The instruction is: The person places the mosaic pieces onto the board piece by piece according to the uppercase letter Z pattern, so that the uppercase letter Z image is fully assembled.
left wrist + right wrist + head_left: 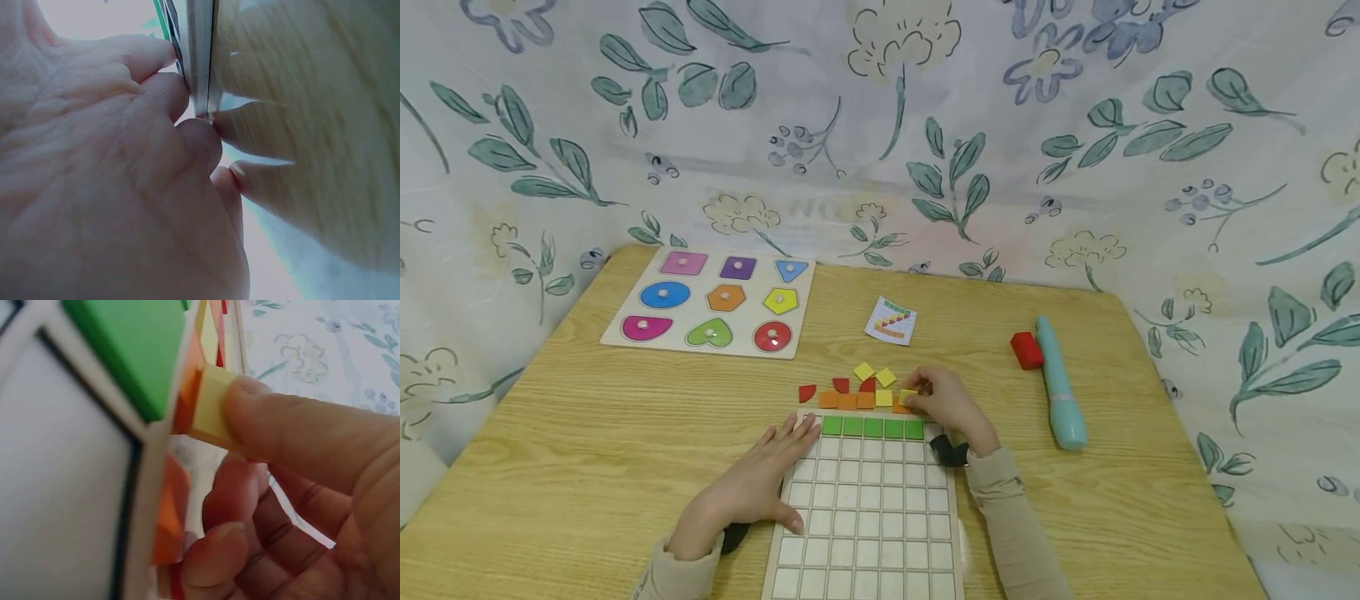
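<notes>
A shape puzzle [741,317] lies beyond the far left corner of the grid board [871,502]. Your left hand [752,477], fingers spread apart, rests on the grid board's left edge. Orange tiles [847,402] line up just past its far edge; five green tiles [873,427] sit in its far row. Just past its far right corner, your right hand [947,407] pinches a yellow tile [211,406]. A teal stick [1060,392] lies right of it.

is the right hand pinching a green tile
No, the right hand pinches a yellow tile between its thumb and fingers.
</notes>
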Tool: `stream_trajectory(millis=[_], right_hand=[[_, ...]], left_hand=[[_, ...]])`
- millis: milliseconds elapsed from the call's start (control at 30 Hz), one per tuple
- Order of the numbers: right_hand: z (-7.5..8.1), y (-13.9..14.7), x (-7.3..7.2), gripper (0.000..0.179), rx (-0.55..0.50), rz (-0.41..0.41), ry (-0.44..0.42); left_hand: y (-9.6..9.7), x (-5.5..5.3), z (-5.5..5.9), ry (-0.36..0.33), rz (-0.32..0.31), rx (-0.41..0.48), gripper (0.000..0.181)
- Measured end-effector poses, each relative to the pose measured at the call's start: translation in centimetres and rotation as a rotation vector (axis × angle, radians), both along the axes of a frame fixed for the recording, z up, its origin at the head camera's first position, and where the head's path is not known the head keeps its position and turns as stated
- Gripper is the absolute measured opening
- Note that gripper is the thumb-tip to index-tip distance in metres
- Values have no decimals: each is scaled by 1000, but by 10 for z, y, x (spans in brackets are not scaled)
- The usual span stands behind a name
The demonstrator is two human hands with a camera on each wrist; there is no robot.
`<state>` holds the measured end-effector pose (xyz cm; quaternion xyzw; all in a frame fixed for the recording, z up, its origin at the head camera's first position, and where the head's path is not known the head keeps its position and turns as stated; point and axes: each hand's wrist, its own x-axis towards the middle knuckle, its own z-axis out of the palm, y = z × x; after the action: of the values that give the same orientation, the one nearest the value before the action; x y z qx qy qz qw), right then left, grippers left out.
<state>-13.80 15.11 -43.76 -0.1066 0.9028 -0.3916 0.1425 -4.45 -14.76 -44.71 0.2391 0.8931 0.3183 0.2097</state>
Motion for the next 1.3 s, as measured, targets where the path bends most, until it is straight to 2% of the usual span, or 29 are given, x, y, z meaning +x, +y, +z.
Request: stream_trajectory(millis=[200, 300, 467, 667, 833, 967, 1133, 1200, 1300], right_hand=[[0, 5, 6, 10, -57, -46, 19], [0, 8, 11, 10, -92, -35, 13], [-1, 8, 23, 9, -76, 71, -26], [-1, 0, 33, 5, -46, 157, -38], [1, -6, 38, 3, -47, 246, -72], [3, -5, 39, 3, -46, 289, -61], [4, -4, 40, 6, -24, 304, -36], [4, -6, 40, 6, 5, 295, -14], [3, -11, 42, 16, 50, 258, 8]], left_hand=[[0, 0, 1, -5, 3, 3, 123], [-1, 0, 2, -6, 7, 4, 122], [-1, -1, 1, -4, 10, 0, 122], [0, -2, -2, -4, 2, 9, 123], [0, -3, -5, 1, -9, 6, 125], [0, -2, -6, 2, -5, 7, 124], [0, -1, -4, 2, -4, 12, 124], [0, -1, -4, 1, -4, 13, 124], [0, -1, -3, 3, -5, 14, 124]])
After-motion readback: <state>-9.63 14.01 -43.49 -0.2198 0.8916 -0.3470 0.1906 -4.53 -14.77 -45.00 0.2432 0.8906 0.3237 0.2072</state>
